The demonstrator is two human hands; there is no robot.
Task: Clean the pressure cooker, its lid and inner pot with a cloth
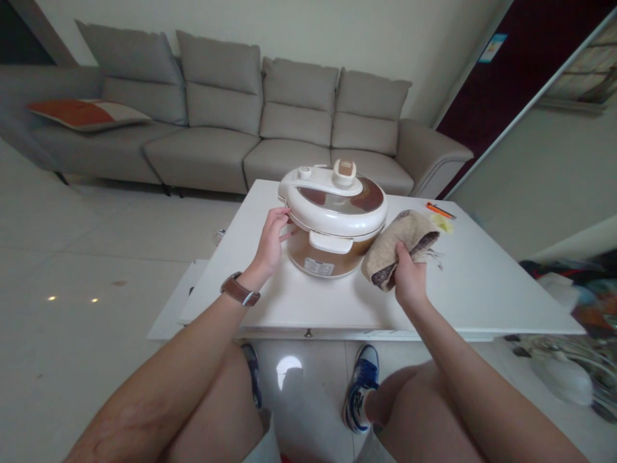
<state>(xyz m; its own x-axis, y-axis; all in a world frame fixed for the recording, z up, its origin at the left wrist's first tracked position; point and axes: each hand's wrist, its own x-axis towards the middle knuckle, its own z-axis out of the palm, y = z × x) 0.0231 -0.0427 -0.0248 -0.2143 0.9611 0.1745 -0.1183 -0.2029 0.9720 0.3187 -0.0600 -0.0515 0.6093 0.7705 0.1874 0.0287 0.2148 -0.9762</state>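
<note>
A white and brown electric pressure cooker point(332, 215) stands upright on the white table point(299, 308), its lid on. My left hand point(271, 241) rests its fingers against the cooker's left side, near the lid rim; the fingertips are partly hidden at the edge. In my right hand point(409, 273) is a folded beige cloth point(400, 241) with a dark patterned underside. The thumb presses on top of it, and the cloth is close to the cooker's right side; whether they touch I cannot tell.
An orange utility knife point(439, 211) and a yellow piece point(442, 223) lie at the table's far right. Behind the table runs a grey sofa point(202, 151) with an orange and white cushion point(89, 114). Cables and a white object point(562, 376) are on the floor at right.
</note>
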